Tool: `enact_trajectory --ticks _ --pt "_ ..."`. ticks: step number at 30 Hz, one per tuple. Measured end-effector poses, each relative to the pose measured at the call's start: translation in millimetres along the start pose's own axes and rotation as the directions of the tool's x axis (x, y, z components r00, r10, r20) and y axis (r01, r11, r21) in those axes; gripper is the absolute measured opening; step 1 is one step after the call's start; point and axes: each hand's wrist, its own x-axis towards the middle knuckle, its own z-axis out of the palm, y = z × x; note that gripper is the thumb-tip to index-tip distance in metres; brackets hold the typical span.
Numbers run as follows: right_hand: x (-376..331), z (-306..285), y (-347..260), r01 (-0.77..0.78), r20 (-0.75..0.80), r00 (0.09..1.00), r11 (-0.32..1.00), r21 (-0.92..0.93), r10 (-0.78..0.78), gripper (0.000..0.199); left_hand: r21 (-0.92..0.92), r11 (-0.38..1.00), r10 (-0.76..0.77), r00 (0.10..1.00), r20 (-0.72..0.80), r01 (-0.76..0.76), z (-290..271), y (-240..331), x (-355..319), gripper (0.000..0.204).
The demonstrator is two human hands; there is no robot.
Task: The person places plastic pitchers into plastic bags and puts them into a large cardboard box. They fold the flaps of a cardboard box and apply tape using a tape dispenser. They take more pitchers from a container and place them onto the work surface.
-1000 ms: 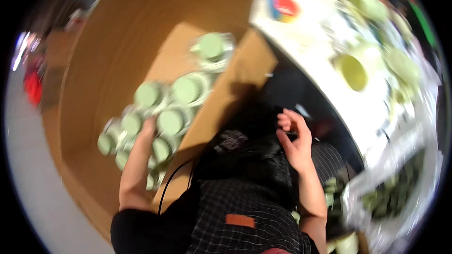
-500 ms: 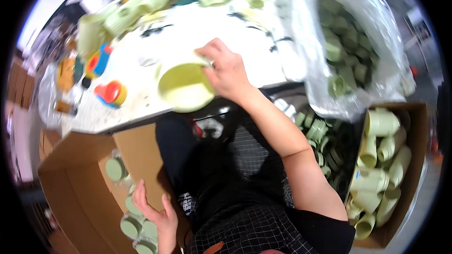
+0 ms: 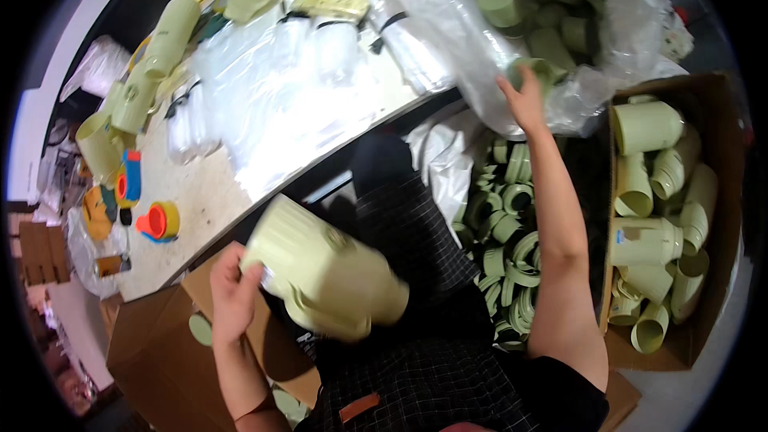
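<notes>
My left hand (image 3: 234, 292) is closed on the wide end of a pale green jug (image 3: 316, 260). The jug lies tilted above my lap, its narrower end pointing right and down, slightly blurred. My right arm is stretched out to the clear plastic bag (image 3: 472, 40) on the right. There my right hand (image 3: 525, 102) has its thumb and fingers apart, its fingertips at a pale green cup (image 3: 546, 72) in the bag's mouth. Several darker-looking green cups (image 3: 552, 12) fill the bag behind it.
An open carton (image 3: 712, 192) at right holds several green jug bodies. Green rings (image 3: 512, 224) lie piled below the bag. On the white table (image 3: 200, 216) are wrapped parts, green jugs (image 3: 172, 36) and tape rolls (image 3: 164, 220). Another carton (image 3: 160, 352) stands at lower left.
The view has turned right. The jug has passed from my right hand to my left, which has risen from the left carton. My right hand has moved over to the bag.
</notes>
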Motion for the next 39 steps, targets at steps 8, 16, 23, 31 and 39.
enact_trajectory --ticks 8,16,23,31,39 --pt "-166.9 -3.7 -144.7 -0.647 0.65 0.759 -0.139 0.75 -0.025 0.058 -0.521 0.843 -0.187 0.835 -0.518 -0.134 7.2 -68.2 -9.2 0.019" --pt "-210.4 6.1 -209.2 0.292 0.01 0.755 0.35 0.89 -0.655 0.064 -0.6 0.797 -0.371 0.838 -0.399 0.067 14.2 -80.4 -33.1 0.02" --pt "-306.6 24.2 -203.1 -0.692 0.698 0.714 0.206 0.692 0.054 0.047 0.399 0.782 0.621 0.549 -0.559 -0.479 22.6 -6.2 -15.5 0.026" --pt "-254.1 30.0 -2.1 -0.446 0.199 0.893 0.735 0.511 0.404 0.041 0.311 0.835 0.359 0.878 0.317 -0.454 94.6 10.9 41.0 0.056" --pt "-276.2 143.4 137.6 -0.746 0.019 0.532 0.479 -0.463 0.847 0.084 0.59 0.807 0.046 0.999 -0.007 -0.033 96.7 -19.7 -37.0 0.076"
